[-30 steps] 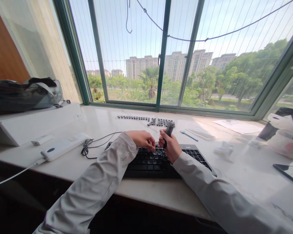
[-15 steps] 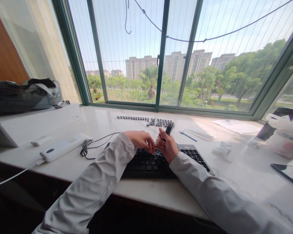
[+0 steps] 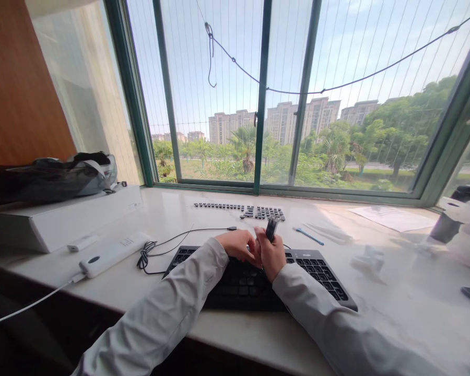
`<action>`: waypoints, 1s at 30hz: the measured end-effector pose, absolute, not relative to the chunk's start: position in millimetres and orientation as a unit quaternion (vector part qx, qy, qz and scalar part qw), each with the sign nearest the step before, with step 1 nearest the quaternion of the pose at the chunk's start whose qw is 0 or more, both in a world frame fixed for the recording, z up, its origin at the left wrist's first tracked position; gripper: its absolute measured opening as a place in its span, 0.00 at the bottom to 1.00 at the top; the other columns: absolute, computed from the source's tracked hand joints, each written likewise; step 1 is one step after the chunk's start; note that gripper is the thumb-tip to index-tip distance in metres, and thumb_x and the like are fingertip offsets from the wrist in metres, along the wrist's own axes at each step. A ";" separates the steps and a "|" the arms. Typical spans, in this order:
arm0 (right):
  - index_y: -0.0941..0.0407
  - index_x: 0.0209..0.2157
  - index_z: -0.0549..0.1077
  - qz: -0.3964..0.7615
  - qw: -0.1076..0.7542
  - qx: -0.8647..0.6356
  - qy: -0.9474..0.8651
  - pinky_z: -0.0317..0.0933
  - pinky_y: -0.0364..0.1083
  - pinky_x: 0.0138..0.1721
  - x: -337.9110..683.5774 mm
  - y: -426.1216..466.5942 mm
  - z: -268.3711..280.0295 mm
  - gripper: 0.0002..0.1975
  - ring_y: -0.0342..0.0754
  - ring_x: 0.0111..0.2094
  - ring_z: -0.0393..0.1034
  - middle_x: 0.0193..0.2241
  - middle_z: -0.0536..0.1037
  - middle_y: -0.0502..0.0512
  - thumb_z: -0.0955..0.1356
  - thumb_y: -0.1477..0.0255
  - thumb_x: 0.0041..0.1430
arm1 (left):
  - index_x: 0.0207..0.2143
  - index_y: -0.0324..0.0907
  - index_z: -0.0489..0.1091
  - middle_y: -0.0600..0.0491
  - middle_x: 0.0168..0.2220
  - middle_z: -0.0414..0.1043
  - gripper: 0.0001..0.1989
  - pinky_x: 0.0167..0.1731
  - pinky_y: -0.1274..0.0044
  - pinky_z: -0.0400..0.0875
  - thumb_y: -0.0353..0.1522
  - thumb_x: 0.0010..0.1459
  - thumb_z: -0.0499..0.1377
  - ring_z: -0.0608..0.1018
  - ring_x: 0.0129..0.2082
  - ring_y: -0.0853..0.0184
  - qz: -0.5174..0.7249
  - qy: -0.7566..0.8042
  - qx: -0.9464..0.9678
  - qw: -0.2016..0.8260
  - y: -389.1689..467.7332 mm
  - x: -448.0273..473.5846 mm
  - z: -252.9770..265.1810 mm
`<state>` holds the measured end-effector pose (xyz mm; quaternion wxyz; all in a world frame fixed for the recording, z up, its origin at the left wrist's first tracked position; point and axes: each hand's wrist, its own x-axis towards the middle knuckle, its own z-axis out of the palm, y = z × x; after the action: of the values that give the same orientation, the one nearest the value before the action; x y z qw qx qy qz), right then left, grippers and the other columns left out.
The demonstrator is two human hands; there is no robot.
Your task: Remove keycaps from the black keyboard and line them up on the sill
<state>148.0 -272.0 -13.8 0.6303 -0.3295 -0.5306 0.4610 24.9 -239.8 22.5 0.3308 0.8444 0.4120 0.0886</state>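
Note:
A black keyboard [image 3: 243, 297] lies on the pale counter under both hands. Some of its keys show on either side, while my hands and sleeves cover much of the middle. My right hand [image 3: 273, 254] is wrapped around a short black tool [image 3: 271, 227], whose upper end sticks up above the fist; its lower end is hidden. Against it, over the keyboard, is my left hand [image 3: 238, 245], fingers bent and pinched together beside the right fingers. Whatever lies between the left fingertips is too small or hidden to name. Behind the keyboard, loose black keycaps [image 3: 270, 213] are laid out in rows.
A thin blue tool [image 3: 309, 236] lies right of the keycaps, near clear plastic bits [image 3: 370, 261] and a paper sheet [image 3: 391, 218]. On the left are a coiled black cable [image 3: 145, 256], a white power bank [image 3: 113, 254] and a white box [image 3: 62, 219] carrying a dark bag.
My left hand has moved right and come against my right hand. The black tool stands more upright. The view has tilted up, so everything sits lower in the picture.

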 end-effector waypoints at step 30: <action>0.56 0.17 0.62 0.038 0.566 -0.357 -0.743 0.50 0.41 0.23 180.0 -287.5 11.3 0.20 0.39 0.17 0.54 0.14 0.63 0.47 0.61 0.63 0.61 | 0.33 0.35 0.69 0.52 0.27 0.74 0.13 0.21 0.81 0.71 0.38 0.53 0.62 0.76 0.21 0.71 0.207 0.404 0.771 0.446 -229.7 20.2 22.2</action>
<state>180.0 -287.5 11.3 0.5655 -0.3566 -0.7427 0.0377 20.2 -229.7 22.2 0.4457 0.7713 0.4044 0.2070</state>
